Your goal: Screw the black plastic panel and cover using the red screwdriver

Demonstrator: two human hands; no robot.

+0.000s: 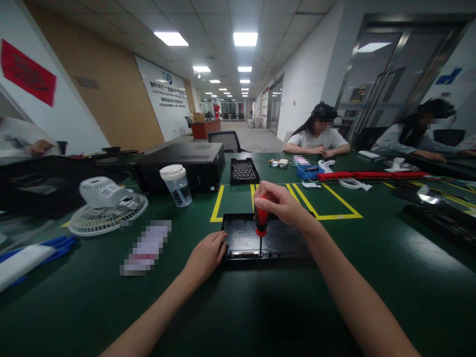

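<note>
My right hand (pixel 277 201) grips a red and black screwdriver (pixel 262 220), held upright with its shaft pointing down. The tip meets the near side of a shallow black rectangular tray-like panel (pixel 286 241), close to a pale strip (pixel 243 253) there. Whether a screw sits under the tip is too small to see. At the panel's left edge, my left hand (pixel 208 252) is closed with its fingers pressed on the rim. The panel lies flat on the green table.
Left on the table (pixel 186 317) are a white fan (pixel 107 203), a lidded clear cup (pixel 177 186), a blurred flat object (pixel 147 248) and a large black case (pixel 182 163). Behind the panel stands a black tray of round items (pixel 244 171). A blue box (pixel 310 171) lies near a seated person (pixel 318 134).
</note>
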